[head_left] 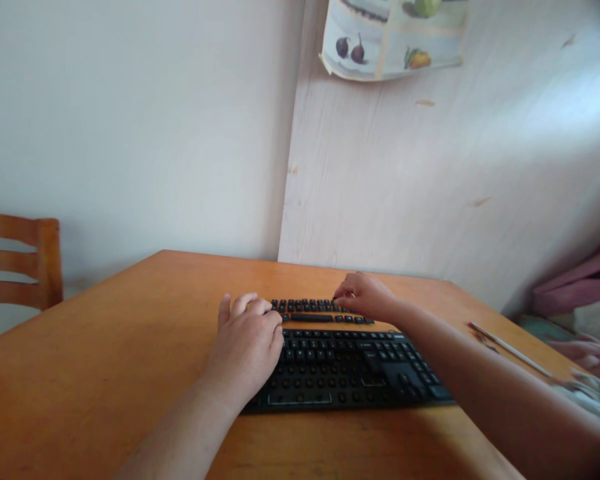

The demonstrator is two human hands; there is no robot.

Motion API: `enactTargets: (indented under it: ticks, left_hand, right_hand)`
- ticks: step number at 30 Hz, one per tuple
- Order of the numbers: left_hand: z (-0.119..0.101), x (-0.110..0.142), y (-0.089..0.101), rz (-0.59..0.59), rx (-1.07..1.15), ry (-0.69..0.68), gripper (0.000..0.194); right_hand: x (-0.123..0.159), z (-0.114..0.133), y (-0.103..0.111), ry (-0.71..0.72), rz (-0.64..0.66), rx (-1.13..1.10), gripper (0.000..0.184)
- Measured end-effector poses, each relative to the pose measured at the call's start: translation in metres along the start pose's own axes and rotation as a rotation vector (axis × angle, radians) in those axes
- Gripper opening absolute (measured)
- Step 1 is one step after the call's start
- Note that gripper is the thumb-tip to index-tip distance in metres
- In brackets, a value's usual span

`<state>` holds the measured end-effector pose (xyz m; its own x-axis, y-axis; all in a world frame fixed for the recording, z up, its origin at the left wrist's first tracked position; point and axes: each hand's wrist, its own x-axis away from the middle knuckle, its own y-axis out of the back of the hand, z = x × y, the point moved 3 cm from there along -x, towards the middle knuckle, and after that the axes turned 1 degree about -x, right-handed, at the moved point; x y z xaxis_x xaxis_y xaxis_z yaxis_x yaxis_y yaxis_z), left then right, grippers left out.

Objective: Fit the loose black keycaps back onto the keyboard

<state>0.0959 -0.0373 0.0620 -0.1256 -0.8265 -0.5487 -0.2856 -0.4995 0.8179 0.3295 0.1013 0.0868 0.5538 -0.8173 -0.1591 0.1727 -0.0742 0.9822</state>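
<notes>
A black keyboard (325,373) lies on the wooden table, with its lower rows stripped down to bare switch sockets and its upper rows still bearing keys. Beyond it, loose black keycaps (305,307) are laid out in rows, a long space bar (312,318) among them. My left hand (250,340) is over the keyboard's left end, palm down, fingers apart; its fingertips are partly hidden near the leftmost keycaps. At the right of the rows, my right hand (363,293) is closed in a pinch on a small black keycap (335,300).
The wooden table (105,347) reaches back to a pale wall. A thin stick-like tool (510,348) and small dark bits lie at the right. Cloth (580,280) is heaped past the right edge. A chair (47,263) stands at the left; a fruit picture (395,40) hangs above.
</notes>
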Motion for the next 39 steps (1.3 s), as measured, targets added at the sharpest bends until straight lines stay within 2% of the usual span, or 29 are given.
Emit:
enactTargets:
  ticks: [5,11,29,39]
  left_hand:
    - [-0.001,0.000,0.001,-0.004,0.014,-0.012,0.025]
    - [-0.002,0.001,0.000,-0.024,0.046,-0.016,0.024]
    - [-0.005,0.002,0.004,-0.034,0.066,-0.023,0.025]
    - [-0.006,0.002,0.004,-0.043,0.050,-0.029,0.025]
  right_hand:
    - [0.055,0.042,0.009,0.174,-0.030,-0.011,0.019]
    - [0.092,0.064,0.003,0.186,-0.021,0.035,0.019]
    - [0.102,0.074,-0.013,0.151,-0.028,0.182,0.024]
    - [0.113,0.092,-0.029,0.064,0.028,0.389,0.025]
